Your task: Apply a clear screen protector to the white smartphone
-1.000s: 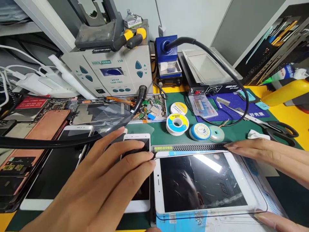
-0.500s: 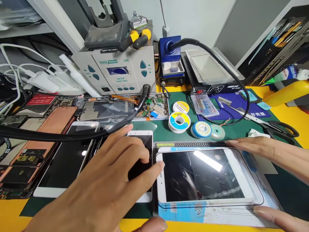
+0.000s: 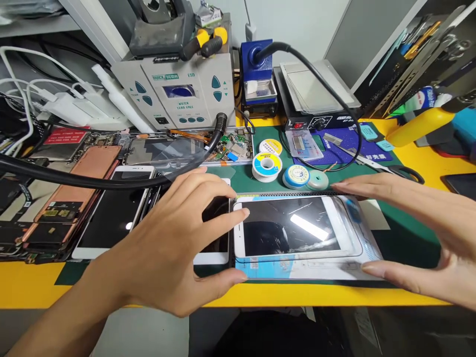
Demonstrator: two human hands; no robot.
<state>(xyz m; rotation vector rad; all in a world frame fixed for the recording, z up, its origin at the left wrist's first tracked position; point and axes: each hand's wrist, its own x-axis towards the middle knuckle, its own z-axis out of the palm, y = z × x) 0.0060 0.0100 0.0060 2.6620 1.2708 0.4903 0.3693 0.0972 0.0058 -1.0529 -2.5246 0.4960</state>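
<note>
A white phone point(image 3: 282, 225) lies face up with a scratched, reflective black screen. A clear black-edged screen protector point(image 3: 351, 225) overlaps it and reaches past its right end. Both rest on a blue-and-white package point(image 3: 269, 267) over a dark perforated pad. My left hand point(image 3: 174, 238) is spread at the left end, index fingertip at the phone's upper left corner and thumb near the package's lower left corner. Another white phone point(image 3: 211, 258) is partly hidden beneath it. At the right end my right hand point(image 3: 416, 223) is spread, fingers by the pad's far edge, thumb by the near edge.
Solder spools point(image 3: 267, 167) and a scissors point(image 3: 386, 166) lie behind the pad. Farther back stand a hot-air station point(image 3: 178, 99), a soldering iron stand point(image 3: 257, 69) and a heating plate point(image 3: 320, 94). A black hose point(image 3: 92, 179) crosses the left side above several phones and phone parts.
The view has shifted, showing more of the table's front edge. My left thumb has come up to the package's lower left corner, and my right hand shows more fully at the right end.
</note>
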